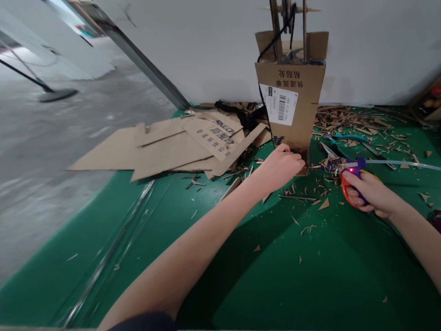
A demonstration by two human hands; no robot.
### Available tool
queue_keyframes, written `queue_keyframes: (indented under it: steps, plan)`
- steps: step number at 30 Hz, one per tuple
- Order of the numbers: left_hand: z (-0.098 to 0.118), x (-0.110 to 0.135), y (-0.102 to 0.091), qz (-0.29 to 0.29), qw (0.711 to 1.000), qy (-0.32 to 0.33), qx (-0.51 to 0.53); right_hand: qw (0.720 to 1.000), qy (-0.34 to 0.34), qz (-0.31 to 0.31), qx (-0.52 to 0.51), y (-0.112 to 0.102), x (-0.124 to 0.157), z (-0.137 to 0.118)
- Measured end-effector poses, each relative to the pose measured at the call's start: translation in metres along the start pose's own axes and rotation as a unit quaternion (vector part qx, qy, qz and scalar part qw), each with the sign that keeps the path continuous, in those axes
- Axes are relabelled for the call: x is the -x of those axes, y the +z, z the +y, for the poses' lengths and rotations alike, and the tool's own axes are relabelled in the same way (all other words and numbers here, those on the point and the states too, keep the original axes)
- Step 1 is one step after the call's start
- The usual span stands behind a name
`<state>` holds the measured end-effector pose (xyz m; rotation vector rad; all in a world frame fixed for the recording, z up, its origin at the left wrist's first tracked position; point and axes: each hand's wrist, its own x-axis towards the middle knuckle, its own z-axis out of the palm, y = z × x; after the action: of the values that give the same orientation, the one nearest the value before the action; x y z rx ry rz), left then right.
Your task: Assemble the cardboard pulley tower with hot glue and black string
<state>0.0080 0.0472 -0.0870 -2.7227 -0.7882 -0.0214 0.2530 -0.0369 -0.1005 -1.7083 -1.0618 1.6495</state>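
Here | cardboard box (302,108) | strips (305,34) standing inside | left fingers (296,161) at base

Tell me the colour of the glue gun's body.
The glue gun in the right hand has a dark blue-purple body, best seen in the head view.

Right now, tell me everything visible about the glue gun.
The glue gun is blue, seemingly plastic, with an orange trigger and glowing red light. A translucent glue stick extends from its back; brown scraps cluster around its front. The right hand grips it, nozzle pointing left, near the base of the cardboard box.
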Motion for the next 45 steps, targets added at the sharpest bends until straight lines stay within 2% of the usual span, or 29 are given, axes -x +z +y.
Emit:
queue_keyframes:
  steps: [8,21,30,38,45]
  plan:
    - [-0.0007,0.0014,0.0019,0.009,1.000,0.002,0.019,1.000,0.006,0.003,0.002,0.0016,0.0021,-0.0024]
    - [0.0001,0.0008,0.0015,0.026,1.000,-0.002,-0.008,1.000,0.006,0.006,0.002,0.0004,0.0012,-0.0011]
    - [0.0014,0.0001,-0.0002,-0.013,1.000,0.003,0.006,1.000,0.003,0.002,-0.001,-0.0001,0.0012,-0.0007]
    - [-0.0001,-0.0003,0.0026,0.026,1.000,-0.009,0.003,1.000,0.011,0.004,0.002,0.0022,0.0042,-0.0047]
    - [-0.0001,0.0002,0.0027,-0.001,1.000,0.002,0.014,1.000,0.006,0.007,0.001,0.0023,0.0039,-0.0036]
